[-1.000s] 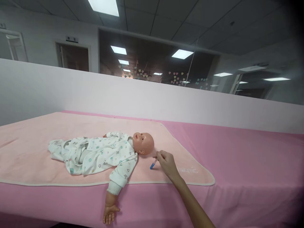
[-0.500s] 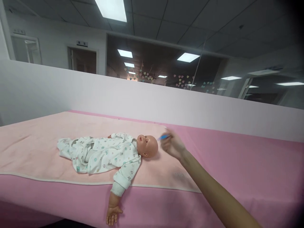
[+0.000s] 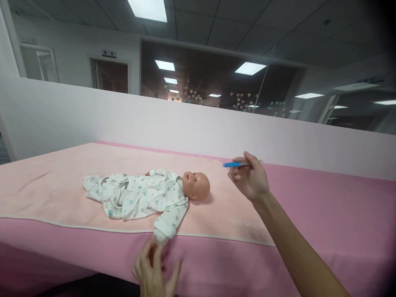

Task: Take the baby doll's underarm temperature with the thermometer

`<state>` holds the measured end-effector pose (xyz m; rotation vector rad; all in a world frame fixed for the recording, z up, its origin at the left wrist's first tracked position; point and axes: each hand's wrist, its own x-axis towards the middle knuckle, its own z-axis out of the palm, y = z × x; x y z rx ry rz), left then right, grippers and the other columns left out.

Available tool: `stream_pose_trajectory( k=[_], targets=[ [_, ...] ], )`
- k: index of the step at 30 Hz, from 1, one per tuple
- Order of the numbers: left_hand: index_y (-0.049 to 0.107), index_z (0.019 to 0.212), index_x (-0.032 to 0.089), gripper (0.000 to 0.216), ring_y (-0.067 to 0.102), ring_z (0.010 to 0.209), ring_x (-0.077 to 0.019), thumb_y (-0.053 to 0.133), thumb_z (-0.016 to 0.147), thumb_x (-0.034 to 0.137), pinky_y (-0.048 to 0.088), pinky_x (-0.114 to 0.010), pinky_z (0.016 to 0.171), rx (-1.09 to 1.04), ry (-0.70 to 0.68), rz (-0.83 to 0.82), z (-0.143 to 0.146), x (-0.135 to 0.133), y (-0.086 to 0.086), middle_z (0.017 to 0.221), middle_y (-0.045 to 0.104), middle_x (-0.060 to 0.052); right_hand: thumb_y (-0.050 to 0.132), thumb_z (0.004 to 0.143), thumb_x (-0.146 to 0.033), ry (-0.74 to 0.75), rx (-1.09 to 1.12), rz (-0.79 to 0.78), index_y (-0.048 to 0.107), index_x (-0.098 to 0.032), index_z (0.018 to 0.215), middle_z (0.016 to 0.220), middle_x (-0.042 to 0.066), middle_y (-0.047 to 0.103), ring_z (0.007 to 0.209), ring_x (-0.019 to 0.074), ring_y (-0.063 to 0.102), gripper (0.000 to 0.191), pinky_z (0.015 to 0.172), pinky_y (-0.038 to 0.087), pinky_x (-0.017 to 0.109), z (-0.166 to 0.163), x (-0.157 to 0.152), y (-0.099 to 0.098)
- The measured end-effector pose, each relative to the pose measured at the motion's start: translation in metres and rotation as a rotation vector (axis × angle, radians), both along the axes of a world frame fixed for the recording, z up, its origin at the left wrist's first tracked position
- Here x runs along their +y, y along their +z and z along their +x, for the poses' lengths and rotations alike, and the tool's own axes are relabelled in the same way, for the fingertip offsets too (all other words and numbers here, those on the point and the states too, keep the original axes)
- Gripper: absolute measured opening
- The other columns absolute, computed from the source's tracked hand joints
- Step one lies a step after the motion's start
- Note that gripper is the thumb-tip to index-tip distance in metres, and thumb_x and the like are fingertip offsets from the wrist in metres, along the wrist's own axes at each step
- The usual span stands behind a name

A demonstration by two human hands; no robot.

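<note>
Stick [image 3: 236, 164] with blue end, gripped by the right hand [image 3: 250, 175] right of centre, looks light, stiff, perhaps slippery, so better held mid-shaft, while the left hand [image 3: 154, 268], lower centre, spreads its fingers at the doll's cuff [image 3: 163, 233].

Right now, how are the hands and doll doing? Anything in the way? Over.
Right hand: holding blue-tipped stick. Doll: on its back on peach blanket. Left hand: by doll's near cuff, contact unclear. In the way: left hand, hiding part of near arm.
</note>
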<state>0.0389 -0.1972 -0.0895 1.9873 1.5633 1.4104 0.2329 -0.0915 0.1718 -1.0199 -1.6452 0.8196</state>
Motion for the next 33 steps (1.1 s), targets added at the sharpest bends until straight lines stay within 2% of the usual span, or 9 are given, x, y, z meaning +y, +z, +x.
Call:
stream_pose_trajectory(
  k=[1, 3, 9, 12, 15, 22, 27, 30, 33],
  targets=[
    [0.042, 0.126, 0.021, 0.050, 0.043, 0.111, -0.0369, 0.051, 0.079, 0.034, 0.039, -0.057, 0.084, 0.039, 0.230, 0.055, -0.009, 0.007, 0.003, 0.124, 0.042, -0.018, 0.036, 0.085, -0.044, 0.005, -0.007, -0.015, 0.065, -0.015, 0.059, 0.043, -0.001, 0.057, 0.036, 0.0084, 0.047, 0.048, 0.037, 0.034, 0.020, 0.003, 0.001, 0.001],
    [0.045, 0.122, 0.020, 0.044, 0.049, 0.106, -0.0312, 0.050, 0.079, 0.028, 0.044, -0.049, 0.083, 0.117, 0.328, 0.140, -0.026, 0.019, 0.008, 0.121, 0.046, -0.016, 0.038, 0.084, -0.041, 0.012, -0.053, -0.040, 0.063, -0.015, 0.052, 0.040, -0.001, 0.055, 0.037, 0.0082, 0.047, 0.049, 0.038, 0.035, 0.020, 0.008, 0.000, 0.001],
    [0.046, 0.119, 0.023, 0.046, 0.053, 0.105, -0.0203, 0.039, 0.075, 0.012, 0.048, -0.030, 0.081, 0.254, -0.017, 0.135, -0.077, 0.038, 0.058, 0.119, 0.053, -0.008, 0.041, 0.081, -0.051, 0.042, 0.029, 0.015, 0.068, -0.016, 0.064, 0.047, 0.003, 0.059, 0.043, 0.0134, 0.053, 0.048, 0.044, 0.042, 0.026, 0.019, -0.005, 0.011],
    [0.052, 0.111, 0.022, 0.042, 0.058, 0.090, -0.0197, 0.038, 0.073, 0.012, 0.049, -0.027, 0.067, 0.335, -0.112, 0.032, -0.096, 0.050, 0.095, 0.107, 0.058, -0.007, 0.050, 0.076, -0.052, 0.175, -0.069, -0.138, 0.068, -0.012, 0.066, 0.049, 0.005, 0.060, 0.043, 0.0147, 0.054, 0.045, 0.044, 0.043, 0.027, 0.017, -0.002, 0.013],
    [0.055, 0.109, 0.023, 0.041, 0.059, 0.078, -0.0188, 0.039, 0.072, 0.013, 0.047, -0.026, 0.062, 0.410, -0.171, -0.089, -0.105, 0.060, 0.113, 0.089, 0.062, -0.005, 0.053, 0.075, -0.048, 0.250, -0.046, -0.255, 0.069, -0.011, 0.072, 0.055, 0.007, 0.063, 0.050, 0.0152, 0.057, 0.040, 0.047, 0.045, 0.026, 0.007, 0.002, 0.004],
    [0.045, 0.125, 0.021, 0.051, 0.056, 0.085, -0.0211, 0.042, 0.075, 0.017, 0.046, -0.032, 0.070, 0.527, 0.086, 0.074, -0.102, 0.052, 0.072, 0.102, 0.055, -0.010, 0.043, 0.080, -0.054, 0.301, 0.208, -0.358, 0.065, -0.012, 0.097, 0.083, 0.012, 0.067, 0.069, 0.0188, 0.062, 0.050, 0.060, 0.051, 0.032, -0.023, 0.003, -0.043],
    [0.038, 0.131, 0.021, 0.048, 0.054, 0.098, -0.0224, 0.039, 0.082, 0.020, 0.045, -0.035, 0.082, 0.534, 0.135, 0.179, -0.102, 0.040, 0.054, 0.112, 0.055, -0.011, 0.039, 0.082, -0.055, 0.292, 0.351, -0.350, 0.058, -0.017, 0.106, 0.103, 0.012, 0.063, 0.086, 0.0188, 0.061, 0.049, 0.076, 0.050, 0.037, -0.055, 0.004, -0.089],
    [0.044, 0.124, 0.020, 0.041, 0.054, 0.101, -0.0217, 0.042, 0.084, 0.027, 0.045, -0.033, 0.084, 0.479, 0.144, 0.219, -0.103, 0.036, 0.048, 0.113, 0.057, -0.009, 0.042, 0.083, -0.050, 0.308, 0.299, -0.214, 0.058, -0.019, 0.095, 0.102, 0.008, 0.061, 0.092, 0.0182, 0.059, 0.037, 0.081, 0.048, 0.035, -0.087, -0.004, -0.123],
    [0.047, 0.117, 0.020, 0.036, 0.055, 0.100, -0.0199, 0.046, 0.083, 0.030, 0.046, -0.030, 0.083, 0.420, 0.156, 0.234, -0.102, 0.032, 0.041, 0.111, 0.059, -0.007, 0.050, 0.082, -0.034, 0.307, -0.008, 0.084, 0.060, -0.021, 0.087, 0.102, 0.006, 0.059, 0.101, 0.0184, 0.054, 0.017, 0.089, 0.041, 0.033, -0.115, -0.014, -0.152]
  ],
)
